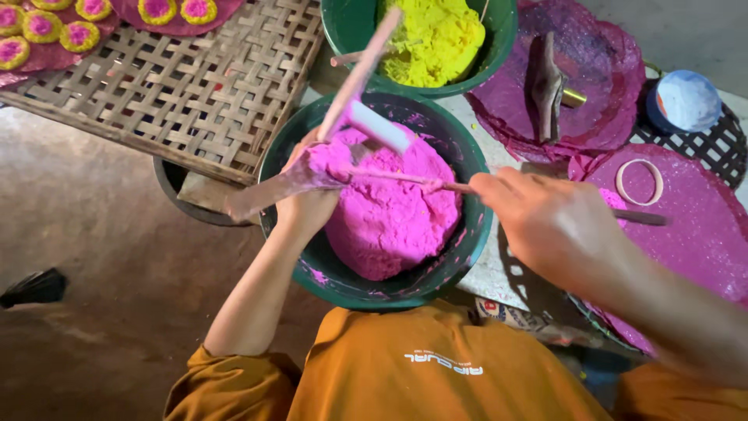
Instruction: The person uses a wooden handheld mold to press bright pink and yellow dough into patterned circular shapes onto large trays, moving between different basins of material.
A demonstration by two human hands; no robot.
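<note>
Two hands work at the green bowl point(467, 242) of pink dough point(393, 218): the left hand point(308, 199), at nine o'clock, pinches a lump, the right hand point(545, 222) grips a stick point(405, 180); most dough remains.

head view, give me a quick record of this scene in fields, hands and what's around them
left hand: holds a pink-smeared flat paddle at the green bowl's rim
right hand: grips a thin stick reaching into the pink dough
green bowl: holds the pink dough
second bowl: yellow dough
woven tray: upper left, yellow-and-pink discs at its far end
ring: on a purple mat, right
</note>
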